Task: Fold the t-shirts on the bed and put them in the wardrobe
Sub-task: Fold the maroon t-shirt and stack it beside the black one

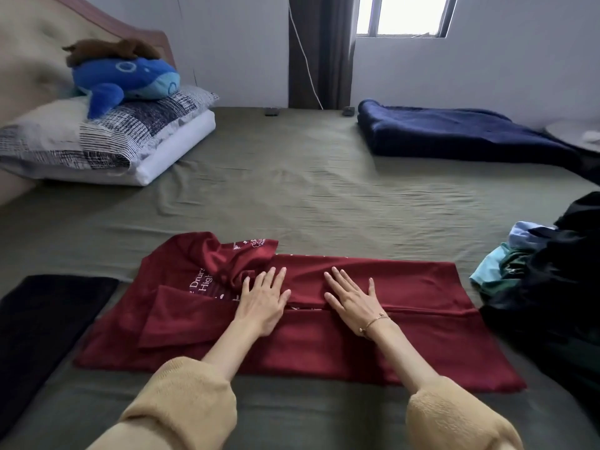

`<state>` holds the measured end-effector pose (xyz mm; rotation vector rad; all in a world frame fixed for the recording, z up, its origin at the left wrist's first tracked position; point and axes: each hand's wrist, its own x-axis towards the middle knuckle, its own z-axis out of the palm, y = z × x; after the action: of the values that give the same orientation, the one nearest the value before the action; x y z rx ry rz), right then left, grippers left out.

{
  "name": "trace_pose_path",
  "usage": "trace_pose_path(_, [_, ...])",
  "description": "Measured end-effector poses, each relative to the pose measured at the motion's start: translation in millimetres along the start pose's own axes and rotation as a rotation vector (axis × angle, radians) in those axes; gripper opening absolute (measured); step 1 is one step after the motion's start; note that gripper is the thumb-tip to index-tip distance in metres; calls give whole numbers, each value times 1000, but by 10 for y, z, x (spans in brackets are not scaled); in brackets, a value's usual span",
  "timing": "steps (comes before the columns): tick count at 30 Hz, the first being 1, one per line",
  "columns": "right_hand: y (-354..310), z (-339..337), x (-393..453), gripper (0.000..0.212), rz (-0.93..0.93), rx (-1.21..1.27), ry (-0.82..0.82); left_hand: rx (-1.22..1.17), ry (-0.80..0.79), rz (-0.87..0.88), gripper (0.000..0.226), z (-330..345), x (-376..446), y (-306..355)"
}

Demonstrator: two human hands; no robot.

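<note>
On the bed, at 6 o'clock in my head view: the dark red t-shirt [373,345] lies spread flat, hem end toward 3 o'clock, collar end toward 9 o'clock.
Fold state: I see both long edges turned in toward the middle, meeting in a seam line under my palms; the collar end is bunched, with white print showing.
Left hand [263,300]: flat on the cloth at the bunched part, fingers straight and slightly spread, pressing down and gripping nothing.
Right hand [352,298]: flat just beside the left, fingers straight and fanned, thin bracelet at the wrist, also pressing.
Step, as I judge it: smoothing the lengthwise fold before doubling the shirt end over end.
Handling: I expect light, limp jersey that slides and wrinkles easily, with no stiffness to hold a crease, so it needs flattening first.
Where I would take hold: pinch both corners of the hem end at 3 o'clock and carry them over to the collar end.
Bed [308,196]: olive sheet, rumpled.
Unfolded pile [532,271]: at 3 o'clock, dark and pale blue garments; possibly more t-shirts, too heaped to tell.
Black cloth [45,319]: flat at 8 o'clock, just beside the shirt.
Navy blanket [454,131]: folded at 1 o'clock.
Pillows [107,141]: at 10 o'clock, a blue plush whale [126,79] on top.
Wardrobe: not in view.
</note>
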<state>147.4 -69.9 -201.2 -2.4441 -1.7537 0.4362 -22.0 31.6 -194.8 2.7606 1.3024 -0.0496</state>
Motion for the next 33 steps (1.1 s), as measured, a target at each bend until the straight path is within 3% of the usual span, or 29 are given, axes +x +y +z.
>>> trace_pose_path(2, [-101,42,92,55,53,-12,-5,67,7,-48,53,-19,37,-116])
trace_pose_path(7, [-121,72,168,59,443,-14,66,185,-2,-137,53,-3,90,-134])
trace_pose_path(9, [-175,63,197,59,346,-36,101,194,-4,-165,54,5,119,-70])
trace_pose_path(11, [-291,79,222,56,50,-60,93,202,-7,-187,54,17,138,-26])
trace_pose_path(13, [-416,132,235,52,-108,-78,46,220,5,-203,54,9,141,-9])
trace_pose_path(17, [-529,154,346,53,187,-133,114,218,173,-198,41,-108,159,-86])
trace_pose_path(20, [-698,101,445,46,166,-141,233,63,341,-213,35,-199,199,-269])
trace_pose_path(23, [-951,60,581,40,83,132,252,-249,452,-330,26,-253,230,-504])
trace_pose_path(25, [-1103,22,715,43,129,399,203,-449,470,-436,18,-292,229,-671])
trace_pose_path(30, [-1393,-101,1227,68,456,998,143,-717,314,-708,21,-280,206,-1226])
trace_pose_path(33, [-1552,-132,1454,67,583,1286,125,-1235,186,-716,21,-288,162,-1581])
